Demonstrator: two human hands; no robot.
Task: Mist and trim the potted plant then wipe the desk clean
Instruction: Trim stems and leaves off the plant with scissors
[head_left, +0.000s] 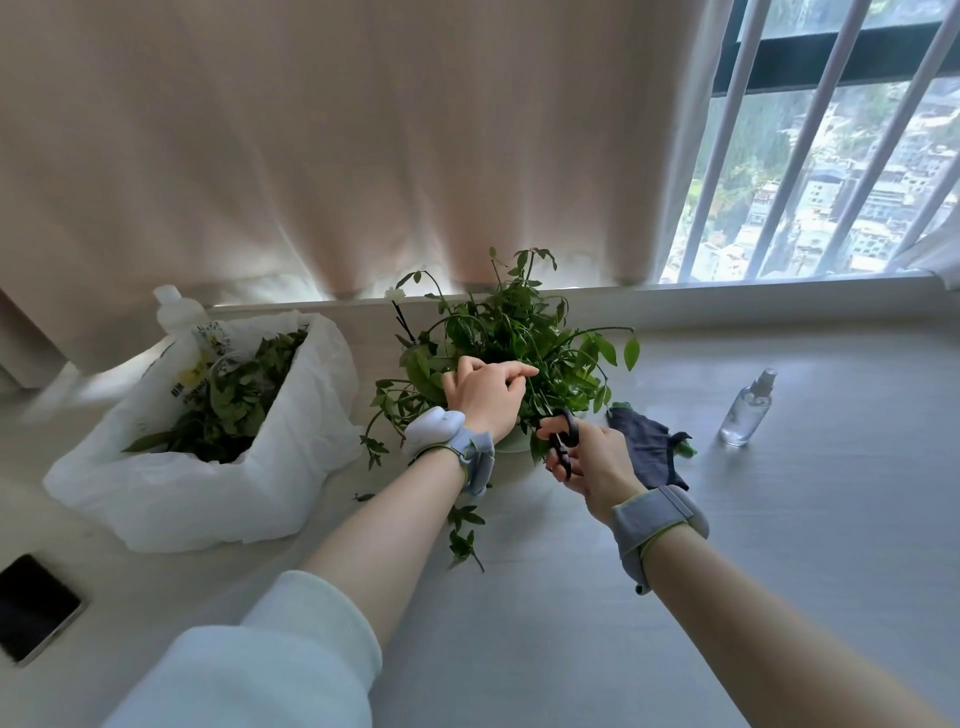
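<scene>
A leafy green potted plant (519, 332) in a white pot stands mid-desk near the window sill. My left hand (483, 389) reaches into its foliage and pinches a stem among the leaves. My right hand (592, 457) grips black-handled scissors (561, 441) whose blades point up into the plant's lower right side. A dark grey cloth (649, 447) lies crumpled just right of the pot. A small clear spray bottle (748, 410) stands upright farther right on the desk (779, 545).
A white plastic bag (208, 483) holding cut leaves sits left of the plant, with a white bottle (179, 312) behind it. A dark phone (31, 608) lies at the left edge. Cut sprigs (462, 540) lie on the desk in front of the pot. Curtain and barred window behind.
</scene>
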